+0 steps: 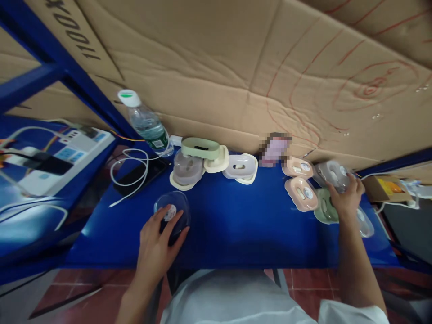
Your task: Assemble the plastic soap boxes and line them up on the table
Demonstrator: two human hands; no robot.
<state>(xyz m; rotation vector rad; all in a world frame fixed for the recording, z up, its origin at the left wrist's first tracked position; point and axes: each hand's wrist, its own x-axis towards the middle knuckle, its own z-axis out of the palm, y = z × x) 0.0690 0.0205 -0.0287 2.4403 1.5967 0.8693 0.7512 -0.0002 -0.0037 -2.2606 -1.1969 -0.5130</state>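
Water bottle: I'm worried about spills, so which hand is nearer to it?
Left. The left hand is in front of the bottle, touching a clear lid; the right hand is far to the right.

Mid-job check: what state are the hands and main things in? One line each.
Left hand: fingers spread, touching clear lid
Clear lid: sticker up
Right hand: on clear gray dish, grip unclear
Bottle: capped, holding water
Green dish near bottle: stacked on others
Lavender dish: overlapping cream piece
Front peach dish: sticker up
White cable: looped, one end loose
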